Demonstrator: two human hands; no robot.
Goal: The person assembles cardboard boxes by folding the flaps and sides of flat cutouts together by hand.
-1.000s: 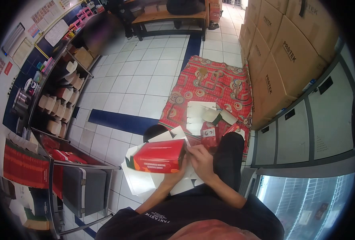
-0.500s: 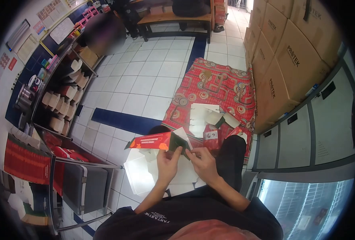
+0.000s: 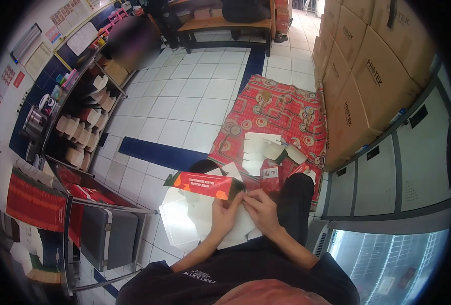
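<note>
The red carton (image 3: 202, 186) is above white card sheets (image 3: 179, 219); it looks light and rather stiff, but its thin flaps can crease, so the folded corner seems the good hold. Left hand (image 3: 224, 216) and right hand (image 3: 262, 211) both pinch the carton's right end. Beyond the carton, floor tiles (image 3: 172, 131) give open room; left of it is a metal rail (image 3: 111, 205)

White-tiled floor (image 3: 184, 91), crossed by dark blue bands; red patterned mat (image 3: 281, 112) laid over it, beside stacked brown cartons (image 3: 357, 76) marked PROTEK. Wooden bench (image 3: 225, 26), dark-legged, at far end; grey cabinet doors (image 3: 375, 178) along right side. White wall (image 3: 2, 66) at left, papers posted; bright daylight at far doorway (image 3: 306, 12).
</note>
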